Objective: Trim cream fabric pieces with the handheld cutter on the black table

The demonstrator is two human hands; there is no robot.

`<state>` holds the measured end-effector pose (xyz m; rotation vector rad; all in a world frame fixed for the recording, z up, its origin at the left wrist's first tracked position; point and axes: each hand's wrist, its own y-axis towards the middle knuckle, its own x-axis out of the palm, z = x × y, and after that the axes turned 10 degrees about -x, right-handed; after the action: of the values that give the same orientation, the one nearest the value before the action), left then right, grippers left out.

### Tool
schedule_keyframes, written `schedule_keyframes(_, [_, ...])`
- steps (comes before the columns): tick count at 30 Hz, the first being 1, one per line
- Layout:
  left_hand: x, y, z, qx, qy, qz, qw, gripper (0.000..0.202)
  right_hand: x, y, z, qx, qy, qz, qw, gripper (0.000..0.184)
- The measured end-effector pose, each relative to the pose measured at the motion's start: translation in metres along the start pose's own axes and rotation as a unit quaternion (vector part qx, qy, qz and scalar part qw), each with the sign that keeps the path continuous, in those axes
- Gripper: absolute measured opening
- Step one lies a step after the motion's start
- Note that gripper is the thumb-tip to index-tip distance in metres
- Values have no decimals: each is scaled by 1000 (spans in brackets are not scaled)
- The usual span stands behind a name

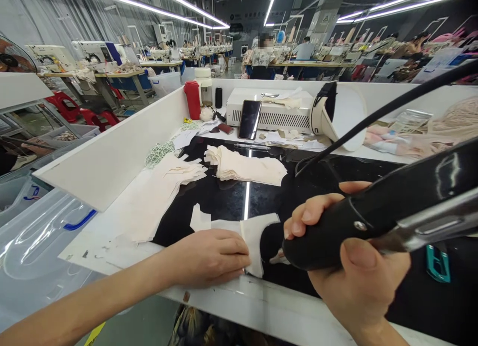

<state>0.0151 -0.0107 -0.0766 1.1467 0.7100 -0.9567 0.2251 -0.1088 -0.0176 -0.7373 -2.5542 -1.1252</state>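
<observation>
Fabric piece [257, 234] under open left hand [209, 259], right hand [354, 281] gripping black tool [392, 206], glossy black worktop [231, 199], sewing hall [239, 32].

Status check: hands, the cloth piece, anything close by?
Left hand flat on cloth piece. Right hand grips black tool, tip near the cloth. Cloth stack behind, apart.

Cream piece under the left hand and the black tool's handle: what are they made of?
Cream piece: probably thin fabric, matte, limp and flat with cut edges. Black tool: likely hard plastic, glossy with sharp light streaks; silvery, seemingly metal strip beneath.
</observation>
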Motion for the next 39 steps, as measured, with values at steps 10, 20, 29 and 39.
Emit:
schedule_keyframes(10, [-13,12,6,-12,-13,-6,1000,17,-27,41,23,-68,-56,53,995,41])
schedule_keyframes(20, [23,53,-9,-9,120,-2,993,24,-27,36,31,-66,-60,29,996,47])
schedule_keyframes(29, [28,50,-11,-27,149,-4,988,22,-29,33,35,-70,-49,22,996,43])
schedule_keyframes(39, [28,49,-11,-28,135,2,990,20,-25,33,32,-65,-60,28,996,48])
